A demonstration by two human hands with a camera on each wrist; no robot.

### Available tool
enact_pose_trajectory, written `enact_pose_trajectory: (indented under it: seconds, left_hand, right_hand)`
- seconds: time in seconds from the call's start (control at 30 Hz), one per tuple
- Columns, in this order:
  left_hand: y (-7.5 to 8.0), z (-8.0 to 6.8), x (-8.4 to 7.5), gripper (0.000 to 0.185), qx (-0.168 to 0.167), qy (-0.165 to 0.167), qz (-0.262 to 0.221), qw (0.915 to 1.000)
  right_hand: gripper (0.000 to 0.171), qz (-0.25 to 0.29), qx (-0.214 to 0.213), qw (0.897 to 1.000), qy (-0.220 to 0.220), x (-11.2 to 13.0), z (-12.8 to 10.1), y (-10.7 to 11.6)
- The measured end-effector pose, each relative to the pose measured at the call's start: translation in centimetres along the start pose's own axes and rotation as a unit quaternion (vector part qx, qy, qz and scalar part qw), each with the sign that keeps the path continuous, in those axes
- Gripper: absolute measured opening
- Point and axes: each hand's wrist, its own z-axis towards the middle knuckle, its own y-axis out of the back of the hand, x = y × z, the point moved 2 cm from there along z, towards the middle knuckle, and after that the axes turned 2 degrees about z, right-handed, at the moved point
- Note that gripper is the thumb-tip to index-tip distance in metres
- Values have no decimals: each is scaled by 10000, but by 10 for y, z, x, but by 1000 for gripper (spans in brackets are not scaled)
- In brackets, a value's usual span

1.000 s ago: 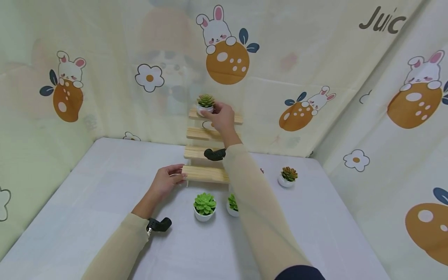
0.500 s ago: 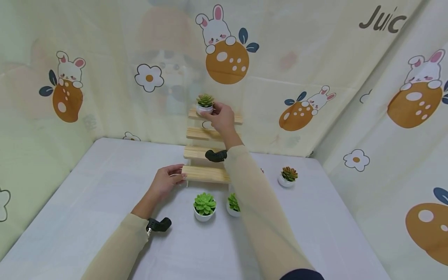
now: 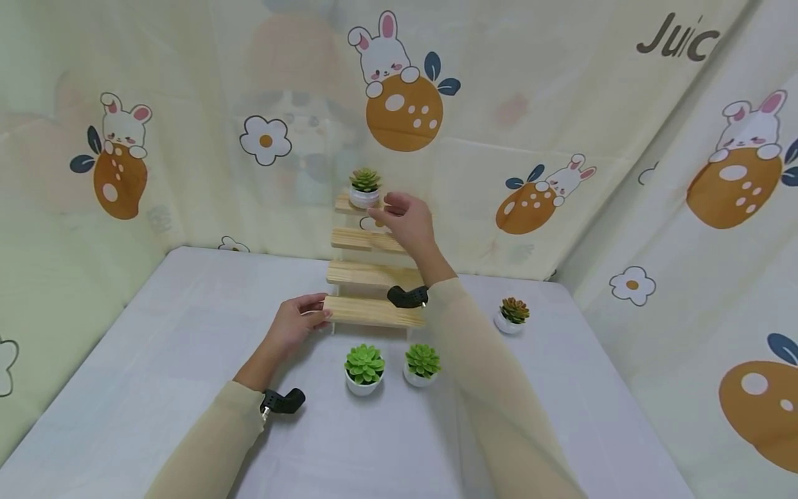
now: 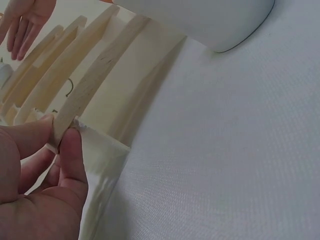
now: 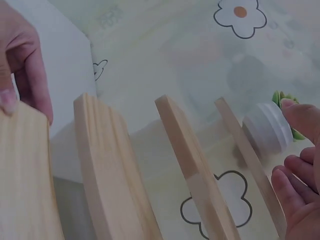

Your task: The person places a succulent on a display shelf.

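four wooden steps make up the ladder shelf (image 3: 373, 260) we see at the back of the desk (image 3: 156, 360). the left hand (image 3: 293, 327) pinches the left end of the lowest step, its fingers (image 4: 70, 150) clamped on the board's edge. the right hand (image 3: 408, 220) hovers just beside the small potted succulent (image 3: 364, 187) on the top step, its fingers (image 5: 295, 182) apart and loose, not touching the white pot. on the desk before the shelf stand two green succulents (image 3: 364, 369) (image 3: 422, 364), and a reddish succulent (image 3: 513, 314) sits well apart to the right.
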Motion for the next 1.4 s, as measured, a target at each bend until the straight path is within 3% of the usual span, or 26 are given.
enact_pose_trajectory:
  seconds: [0.47, 0.7, 1.03, 1.4]
  left_hand:
    - [0, -1, -1, 49, -50, 85, 173, 9998]
    - [1, 0, -1, 50, -80, 112, 165, 9998]
    - [0, 0, 1, 48, -92, 218, 224, 9995]
    - [1, 1, 1, 49, -75, 155, 164, 9997]
  right_hand:
    - [50, 175, -102, 9988, 453, -20, -47, 46]
    - [47, 280, -487, 9959, 711, -45, -80, 63]
    - [44, 253, -939, 9943, 426, -94, -124, 82]
    - [45, 250, -1417, 9894, 207, -125, -163, 108]
